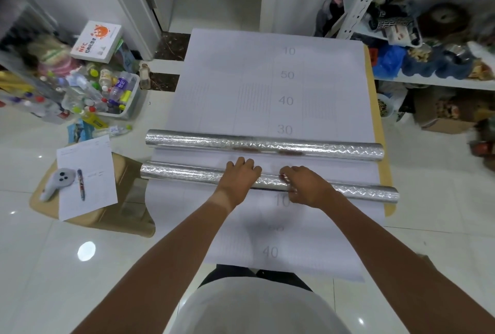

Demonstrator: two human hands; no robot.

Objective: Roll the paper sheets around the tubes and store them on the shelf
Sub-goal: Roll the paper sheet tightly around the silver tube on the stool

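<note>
My left hand [239, 176] lies over the near silver tube [184, 176], fingers curled across its top and gripping it. My right hand [305, 186] is just beside it on the same tube, fingers bent and pinching at the foil surface. That tube lies crosswise on the white paper sheet [257, 84], which is printed with large numbers and hangs over the near edge toward me. A second silver tube [334, 149] lies parallel just beyond the first, apart from it, also on the paper. The sheet covers a tan tabletop [378, 130] whose edge shows along the right. To the right stands a white shelf [439, 82] packed with soft toys and bags. On my left a cardboard box [112, 222] on the floor carries a printed page [88, 175], a grey controller [57, 182] and a pen [81, 184]. Beyond it is a bin of bottles [115, 92].
</note>
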